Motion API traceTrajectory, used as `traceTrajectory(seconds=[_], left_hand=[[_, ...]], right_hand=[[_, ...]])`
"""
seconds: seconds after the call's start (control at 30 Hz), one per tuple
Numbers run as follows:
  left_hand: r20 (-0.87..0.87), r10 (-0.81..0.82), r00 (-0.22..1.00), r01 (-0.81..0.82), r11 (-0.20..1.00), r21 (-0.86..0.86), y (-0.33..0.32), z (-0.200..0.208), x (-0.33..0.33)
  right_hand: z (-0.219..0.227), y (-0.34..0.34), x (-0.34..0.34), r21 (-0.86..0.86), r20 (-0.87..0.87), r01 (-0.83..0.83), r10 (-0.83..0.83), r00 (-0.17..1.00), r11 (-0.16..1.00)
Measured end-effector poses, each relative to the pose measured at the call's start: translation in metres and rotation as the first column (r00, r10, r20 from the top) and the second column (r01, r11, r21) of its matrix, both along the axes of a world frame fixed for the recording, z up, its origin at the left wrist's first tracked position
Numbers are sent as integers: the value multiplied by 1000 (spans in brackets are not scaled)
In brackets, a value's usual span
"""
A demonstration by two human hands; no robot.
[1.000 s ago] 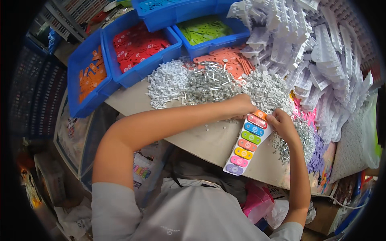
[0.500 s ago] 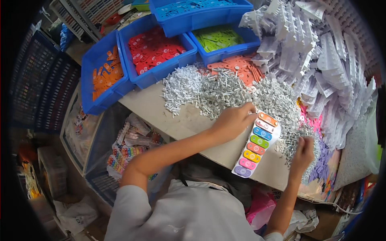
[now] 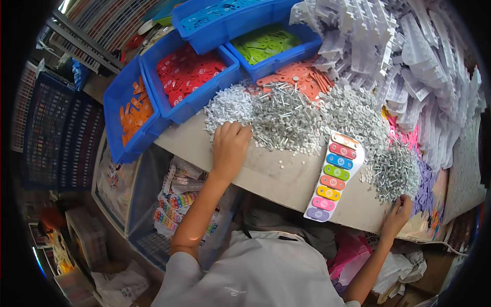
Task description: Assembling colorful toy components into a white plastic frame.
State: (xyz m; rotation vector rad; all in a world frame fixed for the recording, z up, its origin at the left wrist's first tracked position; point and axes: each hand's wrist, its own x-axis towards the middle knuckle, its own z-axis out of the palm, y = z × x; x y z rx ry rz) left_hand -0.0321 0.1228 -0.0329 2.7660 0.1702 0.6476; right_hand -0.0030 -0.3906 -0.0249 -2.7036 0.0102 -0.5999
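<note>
A toy xylophone (image 3: 335, 176) lies on the table between my hands, its white base carrying a row of coloured bars. My left hand (image 3: 231, 151) rests at the near edge of a heap of small white plastic pegs (image 3: 225, 108). Its fingers are curled downward and together, and their tips are hidden. By the table's front edge, just below a heap of metal pins (image 3: 396, 171), my right hand (image 3: 397, 219) is closed with bent fingers. Whatever it may hold is too small to make out. Neither hand touches the xylophone.
Blue bins hold orange bars (image 3: 135, 115), red bars (image 3: 189, 74), green bars (image 3: 266, 45) and blue bars (image 3: 220, 14). Silver pins (image 3: 284, 115) and grey washers (image 3: 353, 110) are heaped mid-table. White plastic bases (image 3: 383, 56) pile up at right. Below left, a crate (image 3: 148, 245) holds finished-looking xylophones.
My left hand has left the xylophone's top end and moved left to the white pegs. My right hand has come down slightly toward the table's front edge.
</note>
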Motion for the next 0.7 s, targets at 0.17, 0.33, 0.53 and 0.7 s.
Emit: traceTrajectory(seconds=[0.17,0.33,0.53,0.7], left_hand=[[21,28,999,-28,1000,1,-6,-3,1],[45,45,998,-44,998,-33,-3,1,-5],[160,28,987,19,959,-283,-36,29,-6],[98,-217,971,228,727,-647,-80,39,-1]], right_hand=[[11,6,-1,0,-40,17,-17,999,1000],[19,10,-7,35,82,85,-88,993,996],[38,65,-18,166,205,-61,26,978,984],[29,128,-28,244,-134,-286,324,936,927]])
